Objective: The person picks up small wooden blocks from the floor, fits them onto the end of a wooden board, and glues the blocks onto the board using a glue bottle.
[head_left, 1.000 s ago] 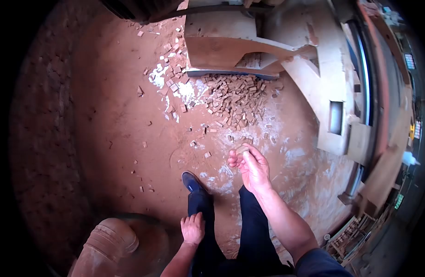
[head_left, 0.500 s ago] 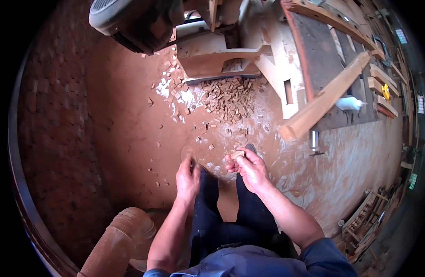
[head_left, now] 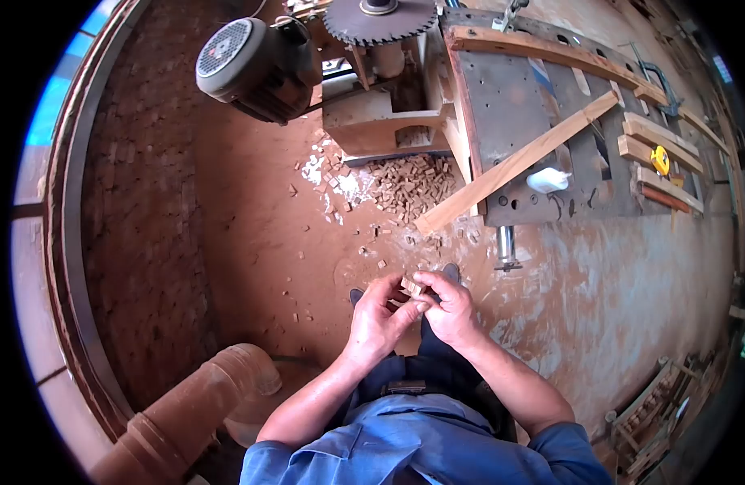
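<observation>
A small wooden piece (head_left: 413, 286) is held between my two hands, in front of my body. My right hand (head_left: 448, 309) pinches it from the right, thumb and fingers closed. My left hand (head_left: 382, 317) meets it from the left with bent fingers, its fingertips close against the piece. The fingers partly cover the piece, so its full shape is hidden. Beyond the hands, a heap of small wood offcuts (head_left: 413, 187) lies on the dusty floor below the machine.
A toothed circular blade (head_left: 379, 18) and a motor (head_left: 259, 69) stand ahead. To the right, a metal table (head_left: 502, 97) bears a long wooden bar (head_left: 518, 162), a white bottle (head_left: 548, 180) and a yellow tape measure (head_left: 660, 160). A thick pipe (head_left: 190, 404) is at lower left.
My left hand has risen from beside my leg and come together with my right hand at the wooden piece. The view has shifted, bringing the blade, motor and more of the table into sight.
</observation>
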`<control>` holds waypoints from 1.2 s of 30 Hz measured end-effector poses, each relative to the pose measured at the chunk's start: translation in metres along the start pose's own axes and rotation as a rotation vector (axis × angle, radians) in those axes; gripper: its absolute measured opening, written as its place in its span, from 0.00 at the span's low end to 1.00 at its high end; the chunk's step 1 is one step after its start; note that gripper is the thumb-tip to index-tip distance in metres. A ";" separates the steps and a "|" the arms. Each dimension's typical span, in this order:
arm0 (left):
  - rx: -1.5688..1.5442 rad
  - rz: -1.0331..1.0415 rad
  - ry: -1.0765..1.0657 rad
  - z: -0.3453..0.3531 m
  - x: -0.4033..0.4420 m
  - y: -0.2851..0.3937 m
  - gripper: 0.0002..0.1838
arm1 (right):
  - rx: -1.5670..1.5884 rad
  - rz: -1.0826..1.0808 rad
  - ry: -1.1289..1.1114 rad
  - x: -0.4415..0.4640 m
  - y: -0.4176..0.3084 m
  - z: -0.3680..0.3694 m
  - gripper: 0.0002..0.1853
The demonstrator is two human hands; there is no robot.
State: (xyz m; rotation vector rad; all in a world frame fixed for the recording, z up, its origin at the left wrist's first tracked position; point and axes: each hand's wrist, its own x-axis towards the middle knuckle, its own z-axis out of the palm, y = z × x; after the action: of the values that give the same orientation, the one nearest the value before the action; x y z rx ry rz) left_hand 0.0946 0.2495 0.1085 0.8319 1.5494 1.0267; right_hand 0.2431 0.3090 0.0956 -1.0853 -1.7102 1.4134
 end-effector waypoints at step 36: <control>-0.774 -0.081 0.311 0.060 0.003 0.030 0.31 | 0.200 0.190 -0.302 0.037 -0.017 -0.080 0.13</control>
State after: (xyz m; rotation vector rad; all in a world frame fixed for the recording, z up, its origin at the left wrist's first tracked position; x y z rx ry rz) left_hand 0.1526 0.2758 0.1303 0.0713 1.2497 1.5934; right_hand 0.2935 0.3758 0.1278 -0.9824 -1.6543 1.9063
